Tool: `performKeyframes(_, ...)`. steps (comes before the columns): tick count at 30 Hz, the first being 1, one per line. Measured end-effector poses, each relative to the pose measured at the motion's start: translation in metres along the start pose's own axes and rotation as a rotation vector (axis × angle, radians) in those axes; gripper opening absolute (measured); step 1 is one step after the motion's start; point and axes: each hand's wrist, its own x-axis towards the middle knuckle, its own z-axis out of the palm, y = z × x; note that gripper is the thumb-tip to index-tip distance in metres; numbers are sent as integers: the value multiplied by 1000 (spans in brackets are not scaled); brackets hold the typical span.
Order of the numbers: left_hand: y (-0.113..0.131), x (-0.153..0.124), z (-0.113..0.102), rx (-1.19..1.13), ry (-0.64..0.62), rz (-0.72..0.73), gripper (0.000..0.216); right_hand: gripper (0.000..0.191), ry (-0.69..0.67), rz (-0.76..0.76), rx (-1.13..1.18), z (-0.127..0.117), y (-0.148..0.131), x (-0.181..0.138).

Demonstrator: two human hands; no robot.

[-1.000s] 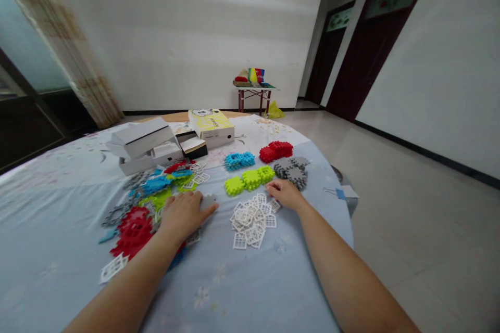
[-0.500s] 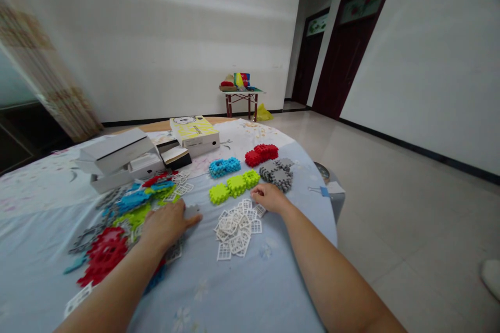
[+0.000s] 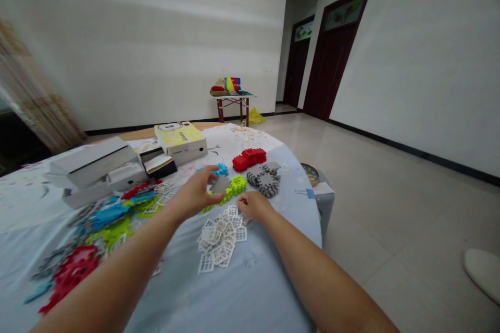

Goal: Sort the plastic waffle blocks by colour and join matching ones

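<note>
My left hand (image 3: 194,192) grips a flat grey toothed building tile (image 3: 221,184) between thumb and fingers, above the lime green tiles (image 3: 238,185). Partly behind its fingers are blue tiles (image 3: 222,168). My right hand (image 3: 257,206) is curled closed at the upper right edge of a pile of white lattice pieces (image 3: 222,235); whatever its fingers may hold is hidden. Just beyond it sits a stack of grey tiles (image 3: 267,182), with stacked red tiles (image 3: 250,158) behind.
A mixed heap of tiles, with large red pieces (image 3: 74,269) nearest, spreads at the left. Behind it stand an opened white box (image 3: 94,158), a small black box (image 3: 161,166) and a yellow-white box (image 3: 182,140). The table's rounded edge (image 3: 319,218) runs along the right.
My left hand has moved right and away from the mixed heap, carrying the grey tile to the green and blue ones. The right hand stays by the white pile. The view has shifted slightly.
</note>
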Motion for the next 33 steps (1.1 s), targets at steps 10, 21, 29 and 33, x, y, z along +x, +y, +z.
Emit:
performKeyframes(10, 66, 78, 69, 126, -265, 236, 72, 22, 100, 31, -13, 7, 4, -3)
performKeyframes(21, 59, 109, 95, 255, -192, 276, 64, 20, 48, -31, 79, 4, 10, -2)
performKeyframes(29, 35, 97, 74, 75, -38, 253, 56, 21, 7, -38, 156, 1, 9, -3)
performKeyframes(33, 17, 81, 55, 57, 27, 200, 42, 22, 6, -45, 193, 2, 9, -2)
